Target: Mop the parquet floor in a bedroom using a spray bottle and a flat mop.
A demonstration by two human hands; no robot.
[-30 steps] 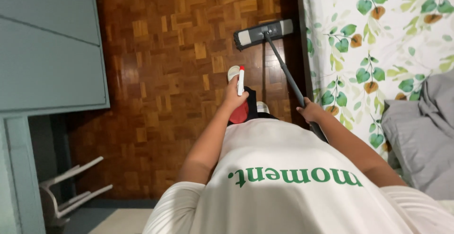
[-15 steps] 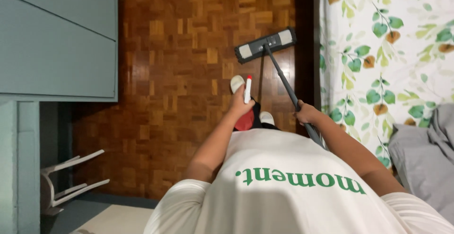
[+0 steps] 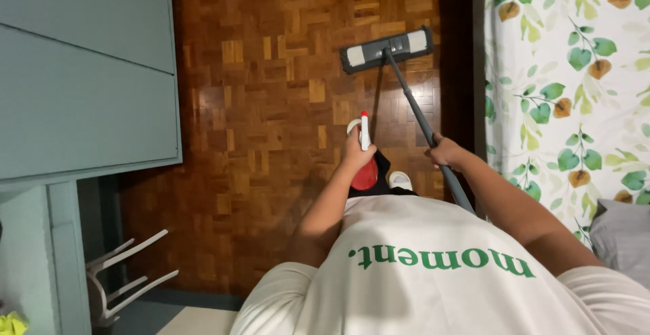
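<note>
A spray bottle (image 3: pixel 365 155), the only package in view, stands upright in the left hand (image 3: pixel 353 153) above the wooden floor (image 3: pixel 271 105); its slim head is white with a red tip, and its rounded body is red. No label face, sign or screen shows anywhere in view.

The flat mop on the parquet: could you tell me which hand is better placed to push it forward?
Probably the right hand: it already grips the mop handle, whose head lies flat on the floor ahead. The left hand is occupied holding a spray bottle.
</note>
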